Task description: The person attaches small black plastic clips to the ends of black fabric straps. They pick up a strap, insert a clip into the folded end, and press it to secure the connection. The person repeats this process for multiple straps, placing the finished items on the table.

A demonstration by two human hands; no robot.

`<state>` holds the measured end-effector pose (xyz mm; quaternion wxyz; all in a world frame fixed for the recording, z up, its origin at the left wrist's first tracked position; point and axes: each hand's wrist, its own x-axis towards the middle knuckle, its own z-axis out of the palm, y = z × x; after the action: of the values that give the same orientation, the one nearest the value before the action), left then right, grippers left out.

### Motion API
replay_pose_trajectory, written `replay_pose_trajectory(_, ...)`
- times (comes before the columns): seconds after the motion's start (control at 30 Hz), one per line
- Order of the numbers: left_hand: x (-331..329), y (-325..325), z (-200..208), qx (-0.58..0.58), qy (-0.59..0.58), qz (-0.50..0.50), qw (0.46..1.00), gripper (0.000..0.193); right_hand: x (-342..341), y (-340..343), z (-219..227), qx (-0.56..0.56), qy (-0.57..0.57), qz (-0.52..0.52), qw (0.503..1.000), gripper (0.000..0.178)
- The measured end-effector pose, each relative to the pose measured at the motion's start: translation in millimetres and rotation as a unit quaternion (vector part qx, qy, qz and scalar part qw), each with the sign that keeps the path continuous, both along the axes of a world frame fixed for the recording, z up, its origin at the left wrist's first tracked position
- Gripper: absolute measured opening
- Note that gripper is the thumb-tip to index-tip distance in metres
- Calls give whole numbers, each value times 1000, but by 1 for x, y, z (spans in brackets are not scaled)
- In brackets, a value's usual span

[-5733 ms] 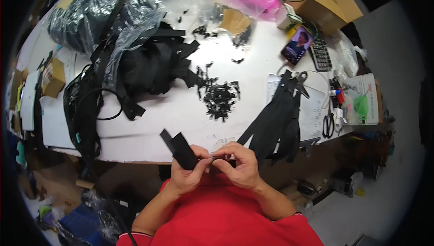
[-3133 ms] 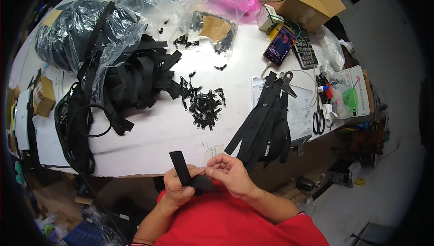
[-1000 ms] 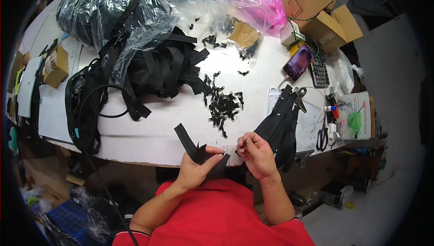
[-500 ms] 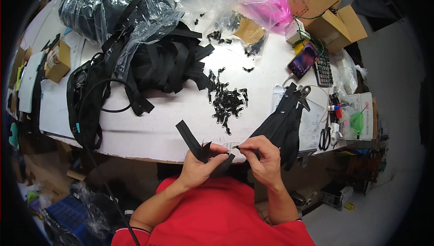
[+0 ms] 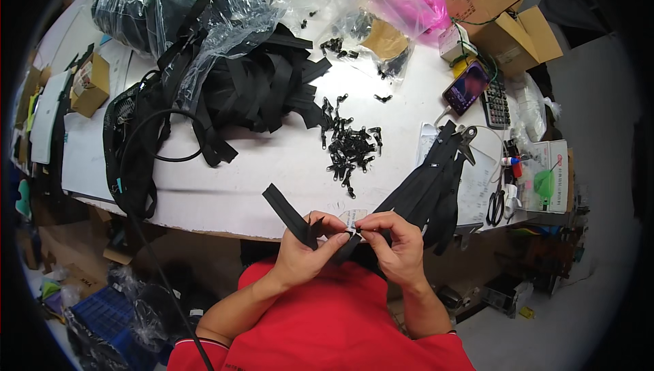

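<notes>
Near the table's front edge, my left hand [image 5: 300, 260] is closed on a black zipper tape [image 5: 285, 209], pinching its end between thumb and fingers. One length sticks up past the hand toward the far left. My right hand [image 5: 400, 247] pinches a small black zipper slider [image 5: 357, 229], mostly covered by the fingertips, right against the tape end. Whether the slider is on the tape I cannot tell. A pile of black zipper sliders [image 5: 351, 146] lies beyond my hands. Right of it, a bundle of black zippers [image 5: 429, 190] hangs over the edge beneath a metal clip [image 5: 466, 143].
A heap of black zipper tape [image 5: 248, 91] and plastic-wrapped rolls [image 5: 146, 10] fill the back left. A black cable [image 5: 153, 255] crosses the left side. At the right are a phone [image 5: 466, 89], a calculator [image 5: 497, 106], scissors [image 5: 496, 206] and cardboard boxes [image 5: 521, 44].
My right hand has come closer to the left, bringing the slider up to the tape end. The view has shifted slightly, so the tabletop things sit a little further right.
</notes>
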<state>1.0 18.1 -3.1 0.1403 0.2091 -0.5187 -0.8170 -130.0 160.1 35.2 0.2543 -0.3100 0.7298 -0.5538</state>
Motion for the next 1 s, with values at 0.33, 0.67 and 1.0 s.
replay_pose_trajectory(0.33, -1, 3, 4, 15, 15, -3, 1000, 18, 0, 2, 5, 13, 16, 31, 999, 15)
replay_pose_trajectory(0.67, -2, 8, -1, -33, 10, 13, 999, 16, 0, -2, 9, 18, 117, 50, 992, 16)
replay_pose_trajectory(1.0, -2, -3, 1, -159, 74, 19, 984, 19, 27, 12, 19, -54, -140, -22, 988, 15)
